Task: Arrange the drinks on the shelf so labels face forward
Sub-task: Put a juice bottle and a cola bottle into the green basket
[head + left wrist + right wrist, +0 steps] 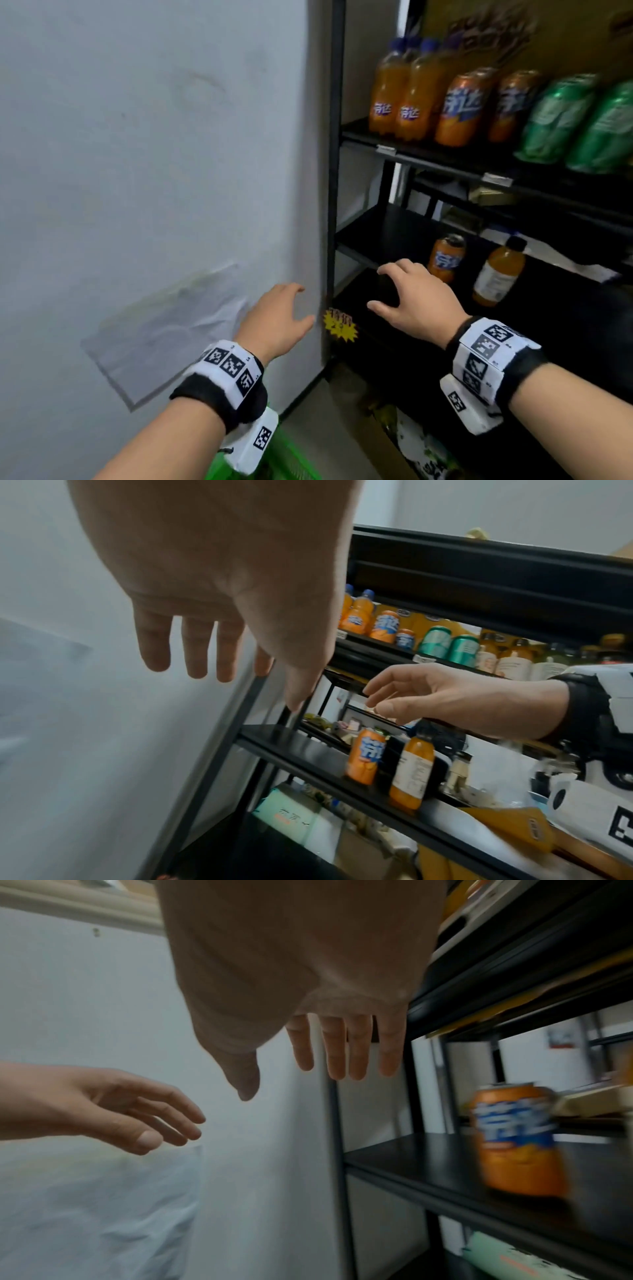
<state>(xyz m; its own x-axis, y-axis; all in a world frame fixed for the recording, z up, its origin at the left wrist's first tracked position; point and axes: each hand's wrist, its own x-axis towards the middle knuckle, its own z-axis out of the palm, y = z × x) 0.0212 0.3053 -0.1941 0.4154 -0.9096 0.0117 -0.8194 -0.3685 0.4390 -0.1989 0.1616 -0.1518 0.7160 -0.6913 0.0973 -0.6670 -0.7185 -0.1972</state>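
Motion blur smears the orange can (519,1139) on the black shelf (428,1153); above it, green cans (582,123) run off frame, their labels unreadable.

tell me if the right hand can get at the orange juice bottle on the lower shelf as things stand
Probably yes. The right hand is open and empty at the shelf's front, the orange juice bottle stands upright just beyond it, and only the orange can stands nearby, off to one side.
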